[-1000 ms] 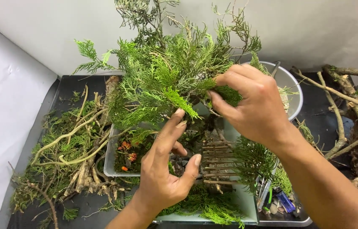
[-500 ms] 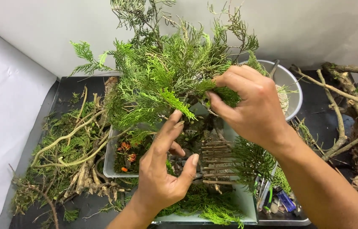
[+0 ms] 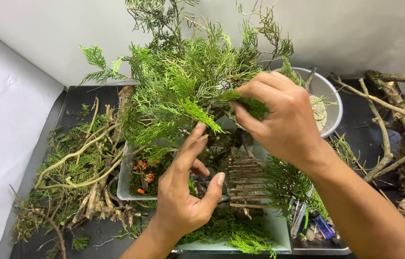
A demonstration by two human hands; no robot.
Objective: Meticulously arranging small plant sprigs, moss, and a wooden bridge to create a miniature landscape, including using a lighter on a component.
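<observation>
**Even, soft light; sharp centre**

The scene is brightly and evenly lit from above, with no hard shadows. The pale wall [image 3: 356,29] behind reads clean and slightly greyed toward the corners. The green foliage [image 3: 188,91] is crisp at the centre; its top sprigs look a little soft. The metal bowl [image 3: 329,96] carries a mild sheen, no harsh glare. Slight wide-angle stretching shows at the edges.

We see no packages, labels, signs or screens here; nothing among the greenery, trays and tools bears a wrapper or a printed face that we can make out.
</observation>
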